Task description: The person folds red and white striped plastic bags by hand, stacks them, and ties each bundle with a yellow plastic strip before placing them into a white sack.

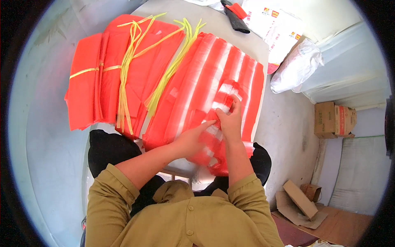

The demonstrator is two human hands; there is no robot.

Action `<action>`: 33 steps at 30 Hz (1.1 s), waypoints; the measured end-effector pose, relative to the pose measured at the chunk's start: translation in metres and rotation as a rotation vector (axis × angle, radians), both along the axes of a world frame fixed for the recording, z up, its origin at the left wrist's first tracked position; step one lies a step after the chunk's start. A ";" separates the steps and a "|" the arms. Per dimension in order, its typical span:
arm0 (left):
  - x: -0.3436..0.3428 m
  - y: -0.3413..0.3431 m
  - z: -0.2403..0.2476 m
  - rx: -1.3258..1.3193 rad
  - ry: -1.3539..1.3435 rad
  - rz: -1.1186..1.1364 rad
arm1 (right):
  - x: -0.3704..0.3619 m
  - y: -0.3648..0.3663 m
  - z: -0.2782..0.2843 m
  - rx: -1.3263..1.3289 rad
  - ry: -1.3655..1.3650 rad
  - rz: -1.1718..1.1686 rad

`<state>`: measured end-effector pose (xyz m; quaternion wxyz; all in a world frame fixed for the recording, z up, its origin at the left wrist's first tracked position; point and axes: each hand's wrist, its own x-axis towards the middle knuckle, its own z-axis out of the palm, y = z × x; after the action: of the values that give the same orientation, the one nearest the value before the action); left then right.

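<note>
Before me lies a thick stack of red-and-white striped plastic bags (187, 99). Over its near right part, both hands work on a loose, crumpled striped plastic bag (222, 92) that hangs over the near edge of the stack toward my lap. My left hand (194, 140) has its fingers closed on the bag, the fingertips next to those of the other hand. My right hand (229, 121) grips the bag with thumb and index finger, with a banded part of it showing beyond the fingers. Folds of the bag partly hide the left fingers.
Left of the stack lie red folded bundles (84, 78) bound with yellow ties. Loose yellow strips (127, 82) lie across them. A grey table (164, 10) carries everything. White sacks (296, 66) stand beyond its right side; a cardboard box (331, 119) and flattened cardboard (296, 206) are at the right.
</note>
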<state>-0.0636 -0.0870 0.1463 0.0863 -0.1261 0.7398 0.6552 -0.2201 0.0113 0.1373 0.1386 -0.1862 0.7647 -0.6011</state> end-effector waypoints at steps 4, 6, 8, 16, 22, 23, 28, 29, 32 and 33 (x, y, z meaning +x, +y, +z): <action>-0.001 -0.002 0.014 0.024 -0.035 -0.024 | -0.012 0.005 -0.014 -0.046 -0.049 -0.006; -0.001 -0.002 0.011 0.005 -0.036 -0.026 | -0.010 0.007 -0.014 -0.109 -0.152 -0.042; -0.001 -0.001 0.007 -0.015 -0.037 -0.028 | -0.010 0.007 -0.016 -0.171 -0.255 -0.078; 0.000 -0.003 0.012 0.024 -0.029 -0.019 | -0.007 0.005 0.001 0.039 -0.047 -0.042; -0.002 -0.002 0.005 -0.008 0.010 -0.009 | -0.010 0.001 0.004 0.125 0.071 0.054; -0.003 -0.003 0.007 -0.008 0.012 -0.006 | -0.012 0.001 0.000 0.125 0.073 0.057; -0.002 -0.002 0.002 -0.030 0.021 -0.003 | -0.017 0.004 -0.017 0.123 0.021 0.002; -0.001 -0.002 0.000 -0.030 0.024 0.005 | -0.017 0.004 -0.018 0.122 0.025 0.010; -0.003 -0.003 0.012 -0.011 -0.035 -0.024 | -0.017 0.008 -0.022 0.019 -0.062 -0.046; -0.002 -0.002 0.011 -0.025 -0.015 -0.013 | -0.015 0.007 -0.019 0.003 -0.073 -0.046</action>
<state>-0.0655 -0.0892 0.1573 0.0944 -0.1275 0.7482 0.6442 -0.2352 0.0178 0.1181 0.1530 -0.1463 0.7641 -0.6094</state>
